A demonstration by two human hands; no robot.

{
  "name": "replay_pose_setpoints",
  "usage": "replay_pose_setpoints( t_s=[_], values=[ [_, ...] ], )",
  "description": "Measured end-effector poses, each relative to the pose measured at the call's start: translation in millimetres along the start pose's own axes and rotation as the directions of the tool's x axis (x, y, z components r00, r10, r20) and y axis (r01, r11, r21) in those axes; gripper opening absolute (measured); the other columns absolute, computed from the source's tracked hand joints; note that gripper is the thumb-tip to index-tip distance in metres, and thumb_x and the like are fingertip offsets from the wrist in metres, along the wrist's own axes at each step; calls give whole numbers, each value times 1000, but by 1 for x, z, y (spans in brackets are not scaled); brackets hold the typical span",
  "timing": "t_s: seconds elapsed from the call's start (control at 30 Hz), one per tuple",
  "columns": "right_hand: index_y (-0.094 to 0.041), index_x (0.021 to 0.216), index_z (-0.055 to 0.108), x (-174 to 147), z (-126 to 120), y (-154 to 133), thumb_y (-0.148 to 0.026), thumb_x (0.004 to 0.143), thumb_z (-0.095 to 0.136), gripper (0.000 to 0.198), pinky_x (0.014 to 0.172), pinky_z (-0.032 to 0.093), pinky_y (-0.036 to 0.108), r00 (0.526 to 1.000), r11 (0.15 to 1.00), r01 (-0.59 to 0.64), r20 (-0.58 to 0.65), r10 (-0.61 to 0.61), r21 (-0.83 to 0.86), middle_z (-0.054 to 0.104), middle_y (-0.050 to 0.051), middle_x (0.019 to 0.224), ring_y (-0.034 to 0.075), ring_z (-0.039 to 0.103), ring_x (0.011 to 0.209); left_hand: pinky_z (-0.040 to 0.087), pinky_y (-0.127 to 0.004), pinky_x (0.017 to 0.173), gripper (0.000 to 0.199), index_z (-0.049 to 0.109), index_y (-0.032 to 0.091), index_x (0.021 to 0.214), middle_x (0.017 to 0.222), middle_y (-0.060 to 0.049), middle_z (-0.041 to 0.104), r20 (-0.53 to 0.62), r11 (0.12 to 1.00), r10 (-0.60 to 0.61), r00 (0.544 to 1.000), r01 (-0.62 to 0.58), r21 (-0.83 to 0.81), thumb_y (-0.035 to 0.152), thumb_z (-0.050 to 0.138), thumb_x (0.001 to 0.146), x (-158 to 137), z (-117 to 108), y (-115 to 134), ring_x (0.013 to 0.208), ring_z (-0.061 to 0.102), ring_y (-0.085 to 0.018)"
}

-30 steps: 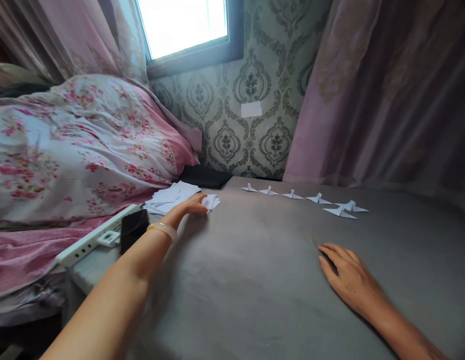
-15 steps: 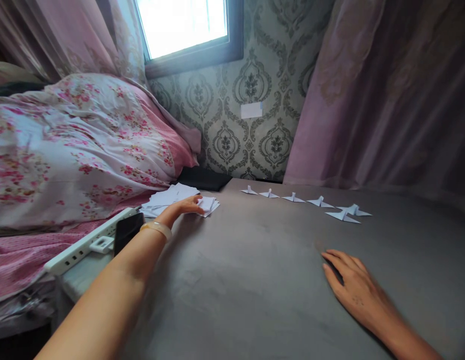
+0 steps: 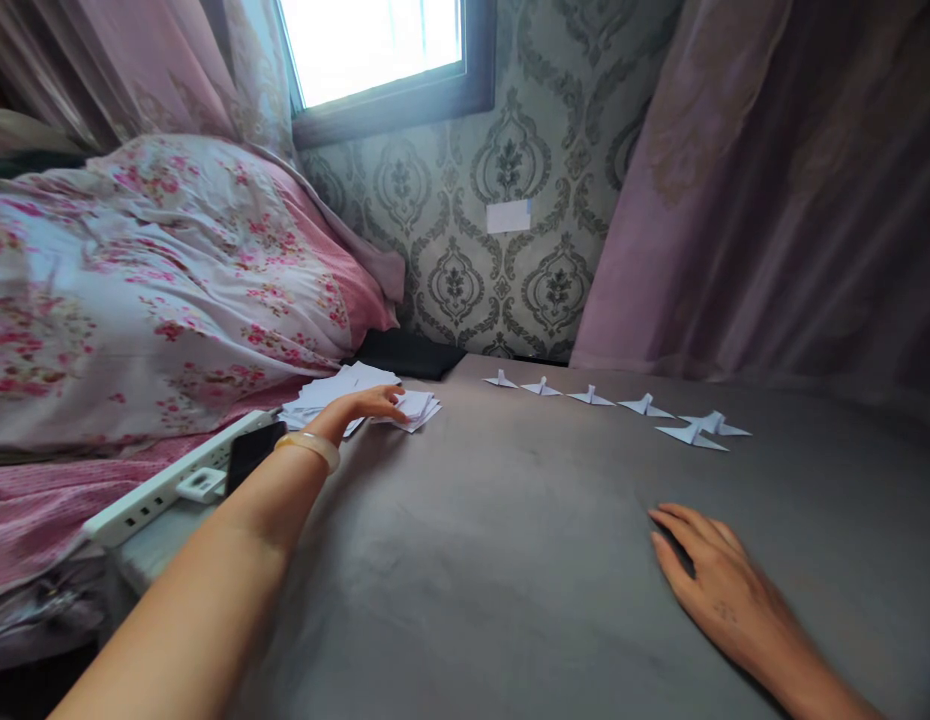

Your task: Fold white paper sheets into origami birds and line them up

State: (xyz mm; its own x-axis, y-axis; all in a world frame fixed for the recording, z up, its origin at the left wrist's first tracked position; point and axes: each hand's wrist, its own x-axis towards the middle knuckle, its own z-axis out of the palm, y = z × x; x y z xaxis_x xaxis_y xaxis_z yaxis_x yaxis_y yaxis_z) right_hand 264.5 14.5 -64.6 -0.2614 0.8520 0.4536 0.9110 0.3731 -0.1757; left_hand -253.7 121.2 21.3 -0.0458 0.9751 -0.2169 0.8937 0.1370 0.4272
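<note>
Stretched far forward, my left hand (image 3: 375,402), with a pale bangle (image 3: 312,450) on the wrist, rests on the near side of a small stack of white paper (image 3: 418,406). Its thumb and forefinger are apart at the stack, and no sheet is lifted. More loose white paper sheets (image 3: 337,385) lie just left of it. My right hand (image 3: 716,575) lies on the grey tabletop (image 3: 495,560), fingers loosely bent, thumb apart, holding nothing visible. Beyond it stand several folded white paper figures with pointed wings (image 3: 694,433) in a slanting row.
A black flat item (image 3: 409,355) lies behind the paper. At left are a white power strip (image 3: 172,480) and a dark phone (image 3: 251,452) beside my left forearm. A floral quilt (image 3: 165,290) is piled further left. A pink curtain (image 3: 660,230) hangs behind the table.
The view has shifted slightly. My left hand stays at the paper stack, with its fingers a little differently bent. My right hand remains on the table.
</note>
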Motion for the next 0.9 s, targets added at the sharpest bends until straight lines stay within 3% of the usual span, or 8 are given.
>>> replay_pose_setpoints(
  t_s=[0.2, 0.4, 0.53, 0.7, 0.83, 0.9],
  values=[
    [-18, 110, 63, 1, -1, 0, -42, 88, 37, 42, 96, 43, 45, 1000, 1000, 5, -1, -5, -7, 61, 10, 117, 28, 53, 110, 45, -28, 89, 79, 48, 15, 130, 126, -11, 59, -21, 1000, -16, 1000, 16, 1, 46, 63, 58, -7, -6, 8, 108, 59, -26],
    [-14, 112, 63, 2, -12, -11, -34, 90, 37, 40, 97, 42, 42, 999, 1000, -13, 39, 13, -19, 61, 11, 117, 26, 53, 109, 44, -31, 88, 50, 59, 13, 114, 117, -12, 63, -84, 999, 43, 996, -40, 36, 35, 50, 70, -8, -4, 17, 106, 58, -25],
    [-13, 113, 63, 2, -21, -20, -29, 90, 39, 37, 96, 43, 40, 997, 999, -49, 58, 50, -14, 60, 12, 118, 25, 52, 109, 45, -25, 76, 36, 64, 17, 100, 92, -6, 70, -190, 994, 14, 982, 6, 107, 29, 50, 68, 1, 6, 16, 88, 62, -23],
    [-13, 114, 63, 2, -28, -26, -25, 89, 41, 35, 97, 41, 37, 993, 997, -81, 85, 81, 0, 60, 11, 118, 24, 52, 108, 39, -24, 67, 14, 61, 16, 71, 62, -2, 62, -260, 991, -26, 965, 59, 119, 24, 49, 73, 0, 19, 24, 71, 56, -20],
    [-14, 114, 63, -1, -31, -28, -24, 89, 43, 34, 97, 39, 35, 993, 995, -93, 80, 91, 23, 60, 10, 117, 23, 51, 108, 35, -22, 62, 17, 54, 19, 63, 54, 0, 55, -386, 993, -78, 919, 106, 50, 21, 46, 78, -23, 20, 41, 68, 53, -19],
    [-14, 113, 63, -2, -30, -27, -23, 89, 43, 33, 98, 39, 34, 993, 995, -95, 73, 93, 32, 60, 10, 117, 22, 51, 108, 33, -24, 62, 17, 50, 18, 65, 59, -2, 55, -516, 992, -114, 849, 128, -9, 23, 45, 81, -37, 16, 53, 75, 53, -21]
  ],
)
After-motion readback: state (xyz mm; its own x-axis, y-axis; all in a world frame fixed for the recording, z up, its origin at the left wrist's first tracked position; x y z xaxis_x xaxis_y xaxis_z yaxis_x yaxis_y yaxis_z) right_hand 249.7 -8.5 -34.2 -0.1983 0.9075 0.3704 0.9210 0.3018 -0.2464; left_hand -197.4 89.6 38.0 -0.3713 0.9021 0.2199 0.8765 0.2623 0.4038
